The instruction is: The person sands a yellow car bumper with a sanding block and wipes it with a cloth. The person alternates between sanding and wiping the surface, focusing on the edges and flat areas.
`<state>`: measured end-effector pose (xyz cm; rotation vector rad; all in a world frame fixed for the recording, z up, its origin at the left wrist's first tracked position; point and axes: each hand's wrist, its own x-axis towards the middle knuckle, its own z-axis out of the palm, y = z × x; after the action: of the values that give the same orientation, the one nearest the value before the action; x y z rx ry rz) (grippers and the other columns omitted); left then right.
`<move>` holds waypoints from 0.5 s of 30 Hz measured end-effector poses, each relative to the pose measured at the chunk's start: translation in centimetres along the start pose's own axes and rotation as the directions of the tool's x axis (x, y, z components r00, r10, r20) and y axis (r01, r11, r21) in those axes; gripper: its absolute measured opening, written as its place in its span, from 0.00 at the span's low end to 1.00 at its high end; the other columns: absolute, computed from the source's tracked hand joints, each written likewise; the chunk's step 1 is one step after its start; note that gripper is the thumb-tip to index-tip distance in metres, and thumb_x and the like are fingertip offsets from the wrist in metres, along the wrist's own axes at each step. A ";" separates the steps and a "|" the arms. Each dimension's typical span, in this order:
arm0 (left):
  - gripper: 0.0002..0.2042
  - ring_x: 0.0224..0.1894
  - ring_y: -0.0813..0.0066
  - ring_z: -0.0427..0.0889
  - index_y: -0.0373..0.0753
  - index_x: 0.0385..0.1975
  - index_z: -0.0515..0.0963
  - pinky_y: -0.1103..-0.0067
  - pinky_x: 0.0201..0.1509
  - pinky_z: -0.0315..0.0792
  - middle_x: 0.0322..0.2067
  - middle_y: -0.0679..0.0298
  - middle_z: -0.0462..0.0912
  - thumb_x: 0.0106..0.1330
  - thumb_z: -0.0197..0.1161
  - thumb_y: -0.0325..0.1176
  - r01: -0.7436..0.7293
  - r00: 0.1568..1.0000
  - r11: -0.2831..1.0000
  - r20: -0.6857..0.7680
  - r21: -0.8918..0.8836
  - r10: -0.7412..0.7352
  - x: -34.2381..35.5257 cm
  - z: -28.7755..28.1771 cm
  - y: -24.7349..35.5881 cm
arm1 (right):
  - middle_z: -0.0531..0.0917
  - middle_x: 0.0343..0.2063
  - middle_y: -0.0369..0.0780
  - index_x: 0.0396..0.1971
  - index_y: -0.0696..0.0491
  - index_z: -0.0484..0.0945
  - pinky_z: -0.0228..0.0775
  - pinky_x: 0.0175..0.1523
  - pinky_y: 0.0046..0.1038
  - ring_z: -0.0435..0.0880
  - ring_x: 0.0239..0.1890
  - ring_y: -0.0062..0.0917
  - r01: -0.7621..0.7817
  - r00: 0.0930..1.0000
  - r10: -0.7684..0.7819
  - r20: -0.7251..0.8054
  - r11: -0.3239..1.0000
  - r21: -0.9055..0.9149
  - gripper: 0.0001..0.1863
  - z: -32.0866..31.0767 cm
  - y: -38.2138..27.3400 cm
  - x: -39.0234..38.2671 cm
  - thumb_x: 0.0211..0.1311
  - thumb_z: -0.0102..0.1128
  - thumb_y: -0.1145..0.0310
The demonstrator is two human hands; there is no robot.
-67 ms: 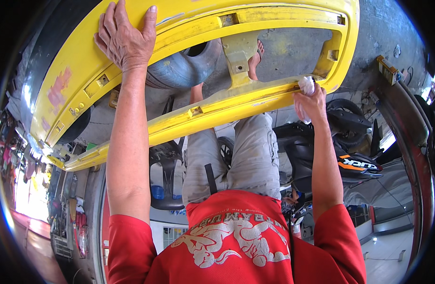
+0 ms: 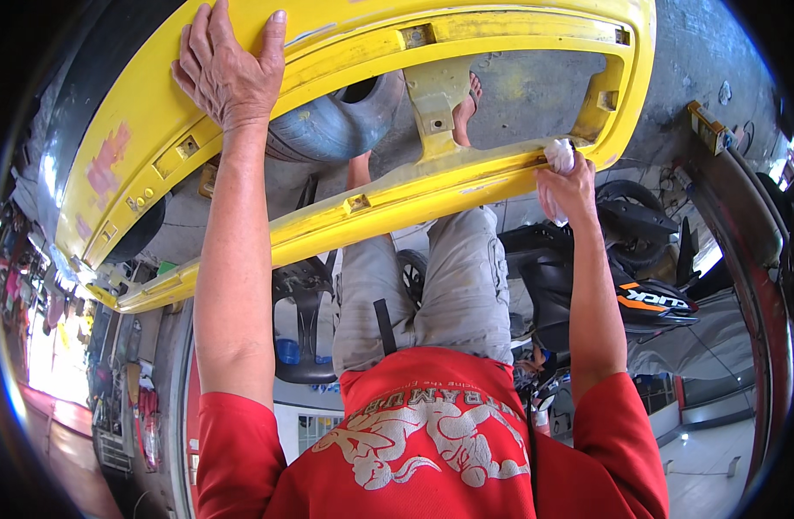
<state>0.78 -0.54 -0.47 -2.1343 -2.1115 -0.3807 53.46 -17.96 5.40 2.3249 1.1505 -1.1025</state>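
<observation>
- Yellow panel point(image 2: 345, 62): spans the upper view, slanting across, its lower bar in front of the grey trouser legs point(image 2: 462, 285). Supports not visible. Judged risk: tipping or sliding if the left palm's pressure slackens, since that hand does not appear hooked around an edge.
- Black motorcycle point(image 2: 579, 290): near the panel's right end; a swing that way could scuff either surface.
- Tyre point(image 2: 332, 130): seen through and behind the panel's frame; contact between the two cannot be told.
- Left hand point(image 2: 228, 73): grip spread, thumb apart from the fingers, palm down on the panel's upper-left face; pinches nothing.
- Right hand point(image 2: 574, 186): grip closed, fingers curled round a white wad, at the panel's lower-right corner.
- White wad point(image 2: 560, 156): crumpled, protruding above the fist; cloth or paper, cannot tell. Could slip if the fingers loosen.
</observation>
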 end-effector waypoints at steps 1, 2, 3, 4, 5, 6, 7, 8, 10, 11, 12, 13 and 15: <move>0.43 0.81 0.57 0.68 0.49 0.76 0.78 0.49 0.82 0.58 0.76 0.60 0.77 0.75 0.56 0.78 0.003 1.000 1.000 0.000 -0.005 -0.003 0.0 0.0 0.0 | 0.81 0.58 0.56 0.62 0.60 0.83 0.77 0.70 0.48 0.83 0.63 0.53 0.000 1.000 0.000 -0.005 1.000 0.014 0.40 0.1 0.2 0.1 0.50 0.87 0.56; 0.43 0.81 0.57 0.68 0.49 0.76 0.78 0.49 0.82 0.57 0.76 0.60 0.77 0.75 0.56 0.78 0.005 1.000 1.000 0.001 -0.010 -0.005 0.1 -0.1 -0.1 | 0.81 0.58 0.56 0.62 0.60 0.83 0.77 0.71 0.48 0.82 0.64 0.53 0.003 1.000 -0.003 -0.008 0.999 0.038 0.40 0.3 0.3 0.2 0.50 0.86 0.56; 0.43 0.81 0.57 0.68 0.49 0.76 0.78 0.49 0.83 0.57 0.76 0.60 0.77 0.75 0.56 0.78 0.005 1.000 1.000 0.001 -0.010 -0.005 0.1 -0.2 -0.1 | 0.81 0.58 0.56 0.62 0.60 0.83 0.77 0.71 0.48 0.83 0.64 0.53 0.012 1.000 -0.012 -0.008 0.999 0.036 0.40 0.4 0.6 0.2 0.50 0.86 0.56; 0.43 0.81 0.56 0.68 0.49 0.76 0.78 0.49 0.83 0.57 0.76 0.60 0.77 0.75 0.56 0.78 0.005 1.000 1.000 -0.001 -0.009 -0.005 0.1 -0.2 -0.2 | 0.81 0.58 0.56 0.62 0.59 0.83 0.77 0.71 0.48 0.83 0.64 0.53 0.025 1.000 -0.024 -0.007 0.999 0.044 0.40 0.5 0.8 0.4 0.50 0.86 0.57; 0.43 0.81 0.56 0.68 0.49 0.76 0.78 0.49 0.83 0.57 0.76 0.60 0.77 0.75 0.56 0.78 0.005 1.000 1.000 -0.002 -0.010 -0.005 0.2 -0.3 -0.2 | 0.80 0.58 0.56 0.62 0.59 0.83 0.77 0.71 0.48 0.83 0.64 0.53 0.047 0.999 -0.047 -0.009 0.997 0.059 0.40 0.6 1.1 0.6 0.50 0.86 0.57; 0.43 0.81 0.56 0.68 0.50 0.76 0.78 0.49 0.83 0.57 0.76 0.60 0.77 0.75 0.56 0.78 0.004 1.000 1.000 -0.002 -0.002 -0.004 0.2 -0.3 -0.2 | 0.80 0.59 0.57 0.63 0.59 0.83 0.77 0.71 0.48 0.83 0.64 0.53 0.025 0.999 -0.027 0.020 0.997 0.075 0.40 0.6 1.3 0.9 0.50 0.86 0.57; 0.43 0.81 0.56 0.68 0.50 0.77 0.78 0.49 0.83 0.57 0.76 0.61 0.77 0.75 0.56 0.78 0.004 1.000 1.000 -0.001 0.005 -0.004 0.3 -0.3 -0.3 | 0.80 0.59 0.57 0.63 0.59 0.83 0.77 0.71 0.48 0.83 0.64 0.53 0.013 0.999 -0.018 0.047 0.995 0.098 0.40 0.6 1.5 1.3 0.50 0.86 0.57; 0.43 0.81 0.56 0.68 0.50 0.77 0.77 0.50 0.83 0.57 0.76 0.61 0.77 0.75 0.56 0.78 0.003 1.000 1.000 0.000 0.013 -0.003 0.3 -0.3 -0.3 | 0.80 0.59 0.57 0.63 0.59 0.83 0.77 0.72 0.49 0.83 0.64 0.53 0.001 0.997 -0.010 0.075 0.993 0.120 0.40 0.6 1.6 1.6 0.50 0.86 0.57; 0.43 0.81 0.56 0.68 0.50 0.76 0.78 0.50 0.83 0.57 0.76 0.61 0.77 0.75 0.56 0.78 0.006 1.000 1.000 -0.008 -0.002 -0.006 0.3 -0.3 -0.4 | 0.80 0.59 0.57 0.63 0.59 0.83 0.77 0.72 0.49 0.83 0.64 0.53 0.017 0.997 -0.024 0.068 0.995 0.103 0.40 0.7 1.6 1.7 0.50 0.86 0.57; 0.43 0.81 0.56 0.68 0.50 0.76 0.78 0.50 0.83 0.57 0.76 0.61 0.77 0.75 0.56 0.78 0.008 1.000 1.000 -0.012 -0.009 -0.008 0.4 -0.3 -0.4 | 0.80 0.59 0.57 0.63 0.59 0.83 0.77 0.72 0.49 0.83 0.64 0.53 0.024 0.997 -0.031 0.065 0.995 0.093 0.41 0.8 1.4 1.7 0.50 0.86 0.57; 0.43 0.81 0.56 0.68 0.50 0.76 0.78 0.50 0.83 0.57 0.76 0.61 0.76 0.75 0.56 0.78 0.005 1.000 1.000 -0.014 -0.008 -0.005 0.4 -0.3 -0.5 | 0.80 0.59 0.57 0.63 0.60 0.83 0.77 0.71 0.49 0.83 0.64 0.53 0.023 0.998 -0.026 0.050 0.997 0.071 0.41 0.8 1.2 1.6 0.50 0.86 0.57; 0.43 0.81 0.57 0.68 0.50 0.76 0.78 0.50 0.83 0.57 0.76 0.61 0.76 0.75 0.56 0.78 0.001 1.000 1.000 -0.016 -0.007 -0.001 0.4 -0.3 -0.5 | 0.80 0.59 0.57 0.63 0.60 0.83 0.77 0.71 0.49 0.83 0.64 0.53 0.020 0.999 -0.022 0.035 0.999 0.050 0.41 0.8 1.0 1.5 0.50 0.86 0.56; 0.43 0.81 0.57 0.68 0.50 0.76 0.78 0.50 0.83 0.57 0.76 0.61 0.76 0.75 0.56 0.78 -0.003 1.000 1.000 -0.016 -0.006 0.003 0.4 -0.4 -0.6 | 0.80 0.59 0.57 0.63 0.60 0.83 0.77 0.71 0.49 0.83 0.64 0.53 0.012 1.000 -0.013 0.021 0.999 0.035 0.41 0.8 0.6 1.4 0.50 0.86 0.56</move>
<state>0.17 -0.20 -0.04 -2.1294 -2.1012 -0.4030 54.00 -18.06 3.78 2.3293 1.1487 -1.1571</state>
